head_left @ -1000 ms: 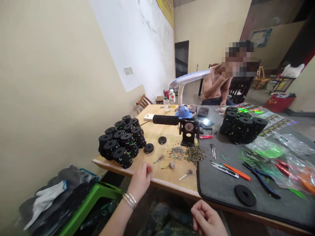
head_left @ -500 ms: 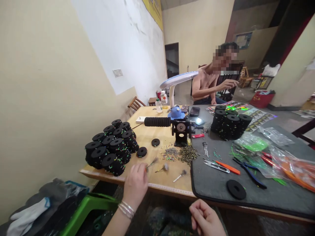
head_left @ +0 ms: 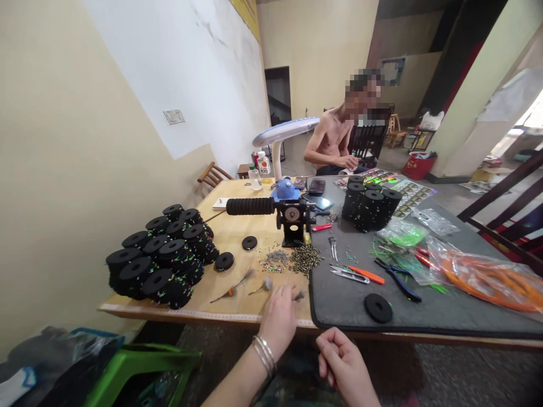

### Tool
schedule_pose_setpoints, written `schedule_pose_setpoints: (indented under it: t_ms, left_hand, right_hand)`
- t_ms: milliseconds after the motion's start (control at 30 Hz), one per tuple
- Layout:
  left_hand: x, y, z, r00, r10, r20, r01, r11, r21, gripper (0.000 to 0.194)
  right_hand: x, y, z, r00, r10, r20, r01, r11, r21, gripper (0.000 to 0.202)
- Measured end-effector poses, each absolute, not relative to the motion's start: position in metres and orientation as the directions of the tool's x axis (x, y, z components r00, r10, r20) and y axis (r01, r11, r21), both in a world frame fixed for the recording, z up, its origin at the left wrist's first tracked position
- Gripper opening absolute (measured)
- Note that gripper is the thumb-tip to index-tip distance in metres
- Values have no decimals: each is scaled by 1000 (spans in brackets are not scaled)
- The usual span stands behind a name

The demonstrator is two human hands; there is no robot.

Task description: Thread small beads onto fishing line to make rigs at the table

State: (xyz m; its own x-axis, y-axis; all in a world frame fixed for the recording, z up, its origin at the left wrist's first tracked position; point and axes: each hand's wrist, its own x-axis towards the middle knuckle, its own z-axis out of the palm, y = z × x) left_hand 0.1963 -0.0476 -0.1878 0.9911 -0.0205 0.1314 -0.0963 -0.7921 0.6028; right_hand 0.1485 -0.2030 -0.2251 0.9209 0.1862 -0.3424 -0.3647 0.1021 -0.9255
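Note:
My left hand (head_left: pixel 280 317), with bracelets at the wrist, is over the table's front edge, its fingers closed and curled down. Its fingertips are hidden beside a grey-tufted piece (head_left: pixel 299 295), and the hand covers most of that piece's stem. Left of it lie a second tufted piece (head_left: pixel 266 284) and one with an orange band (head_left: pixel 231 292). My right hand (head_left: pixel 343 357) hovers before the edge, thumb pressed to curled fingers; anything inside is hidden. Small dark-gold beads (head_left: pixel 305 259) and grey bits (head_left: pixel 278 256) are heaped beyond my left hand.
Stacked black foam spools (head_left: pixel 159 246) stand at left, more spools (head_left: pixel 373 206) at back right. A black clamp device (head_left: pixel 292 217) and lamp (head_left: pixel 285 189) are mid-table. Snips (head_left: pixel 350 275), pliers (head_left: pixel 401 282) and a foam disc (head_left: pixel 379 308) lie on the grey mat. A person (head_left: pixel 335 138) sits opposite.
My left hand has moved right, away from the orange-banded piece, which now lies uncovered, to the grey-tufted piece. My right hand stays closed. The view has turned right; the other person's raised hand is lowered.

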Motion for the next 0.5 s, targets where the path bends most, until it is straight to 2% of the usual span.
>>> schedule_pose_setpoints:
  t_ms: [33, 100, 200, 333, 500]
  left_hand:
    - [190, -45, -188, 993, -22, 119, -94, -754, 650, 31]
    - [175, -41, -188, 998, -21, 59, -60, -569, 820, 21]
    - [149, -36, -193, 988, -45, -149, 137, -213, 967, 4]
    - [126, -36, -201, 899, -93, -427, 436, 143, 888, 14]
    - [115, -44, -210, 850, -144, -507, 524, 323, 788, 26]
  right_hand:
    - [148, -203, -224, 922, 185, -341, -364, 107, -925, 57]
    - [148, -204, -223, 923, 189, -336, -360, 108, -927, 56]
    - [149, -202, -225, 915, 218, -339, -364, 88, -927, 56]
    - [147, -196, -228, 880, 298, -370, -402, 51, -914, 56]
    - [141, -192, -226, 862, 326, -389, -414, 11, -910, 51]
